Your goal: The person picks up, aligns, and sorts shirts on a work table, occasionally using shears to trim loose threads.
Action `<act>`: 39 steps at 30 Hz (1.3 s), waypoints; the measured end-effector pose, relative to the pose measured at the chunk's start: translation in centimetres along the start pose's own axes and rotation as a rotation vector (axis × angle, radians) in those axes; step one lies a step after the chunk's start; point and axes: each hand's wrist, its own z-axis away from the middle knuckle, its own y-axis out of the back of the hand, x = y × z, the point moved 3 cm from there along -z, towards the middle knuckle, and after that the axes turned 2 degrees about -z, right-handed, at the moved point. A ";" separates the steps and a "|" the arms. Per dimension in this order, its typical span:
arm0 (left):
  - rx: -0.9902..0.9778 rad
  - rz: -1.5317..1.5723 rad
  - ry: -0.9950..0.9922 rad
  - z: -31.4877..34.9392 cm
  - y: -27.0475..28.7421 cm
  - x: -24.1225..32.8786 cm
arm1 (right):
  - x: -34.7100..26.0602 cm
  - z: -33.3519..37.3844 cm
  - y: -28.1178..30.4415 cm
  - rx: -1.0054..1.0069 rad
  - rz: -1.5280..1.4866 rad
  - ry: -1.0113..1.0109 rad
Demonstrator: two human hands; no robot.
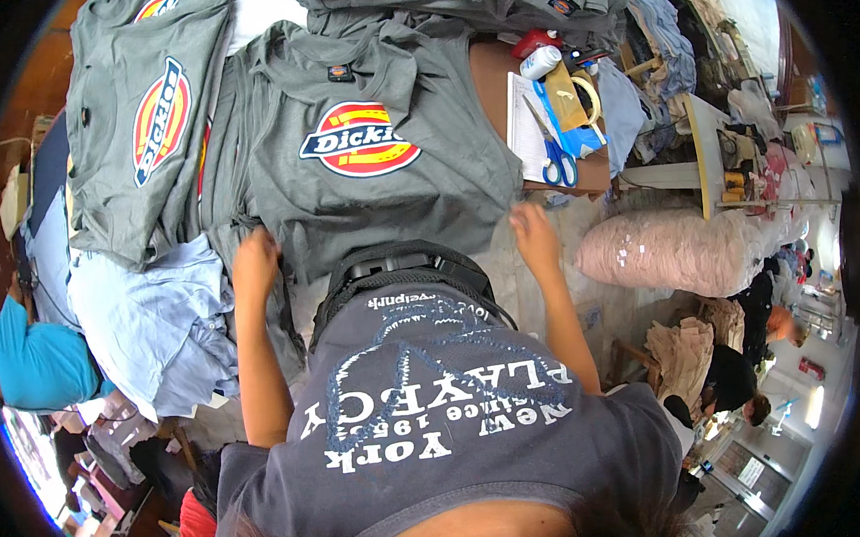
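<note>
A grey sleeveless shirt (285, 198) with a red, yellow and blue printed badge lies spread in front of me, its neck at the far side and its lower edge toward my body. My left hand (256, 260) is closed at the near left corner of this shirt, fingers pinched on the cloth. At the near right corner, the curled fingers of my right hand (535, 234) grip the edge of the same shirt. To the left rests another grey shirt (105, 176) with the same print, on a stack of grey cloth.
Blue-handled scissors (559, 165), a notepad (522, 123), a tape roll (587, 97) and a white spool (540, 63) sit on the brown tabletop (593, 176). Light blue cloth (157, 325) hangs at left. A wrapped pink bundle (666, 251) lies at right. Other people work nearby.
</note>
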 end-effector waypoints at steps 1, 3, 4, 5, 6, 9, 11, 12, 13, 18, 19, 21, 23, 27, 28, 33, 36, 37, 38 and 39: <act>0.196 0.016 -0.040 -1.0 0.9 1.7 | -2.0 -1.7 0.0 0.064 -0.091 0.138; 0.511 -0.015 -0.075 -3.3 2.3 4.3 | -6.3 -4.9 0.0 0.129 0.049 0.395; 0.626 -0.059 -0.080 -4.7 2.6 5.2 | -7.6 -6.4 -0.5 0.096 0.068 0.441; 0.649 -0.117 -0.083 -5.9 2.4 5.1 | -8.8 -7.7 -0.8 0.059 0.082 0.498; 0.671 -0.177 -0.087 -7.2 1.7 4.5 | -9.0 -8.7 -0.8 -0.034 0.138 0.462; 0.645 -0.025 -0.304 -9.7 2.0 3.5 | -8.4 -10.9 -0.6 -0.224 0.257 0.404; 0.392 0.482 -0.191 -10.0 1.3 2.5 | -6.6 -11.5 0.4 -0.252 0.273 0.452; 0.392 0.571 -0.198 -9.4 1.2 1.9 | -5.6 -11.6 0.9 -0.359 0.039 0.259; 0.391 0.661 -0.205 -8.9 1.0 1.0 | -5.1 -11.2 1.7 -0.460 -0.192 0.060; 0.288 0.194 -0.154 -3.1 2.5 -0.2 | 0.3 -6.8 4.5 -0.236 -0.499 -0.243; 0.219 0.070 -0.119 -2.7 2.4 -0.6 | 1.6 -6.0 4.5 -0.097 -0.305 -0.142; 0.143 0.149 -0.062 -3.2 3.0 0.5 | 3.5 -5.5 3.9 0.099 -0.083 -0.054; 0.160 0.343 -0.035 -5.7 2.0 -0.5 | 1.9 -7.6 2.9 -0.025 -0.414 -0.159; 0.503 0.586 0.019 -13.1 1.7 2.2 | -6.3 -13.6 -0.8 -0.194 -0.913 -0.164; 0.502 0.419 0.021 -14.8 1.7 3.0 | -6.5 -15.6 -2.9 -0.155 -0.868 -0.143; 0.243 0.476 0.063 -16.1 1.9 5.6 | -9.6 -18.2 -7.6 -0.303 -0.843 -0.204; -0.194 1.435 -0.101 -11.3 1.2 7.4 | -9.0 -14.6 -8.6 -0.537 -1.211 -0.225; -0.265 1.648 0.109 -9.4 0.0 6.4 | -8.2 -12.6 -9.1 -0.607 -1.307 -0.229; -0.311 1.855 0.351 -7.2 -1.4 4.7 | -8.9 -9.9 -7.6 -0.599 -1.224 -0.278; -0.398 1.788 0.388 -4.7 -2.1 4.6 | -8.2 -7.0 -6.9 -0.510 -1.137 -0.427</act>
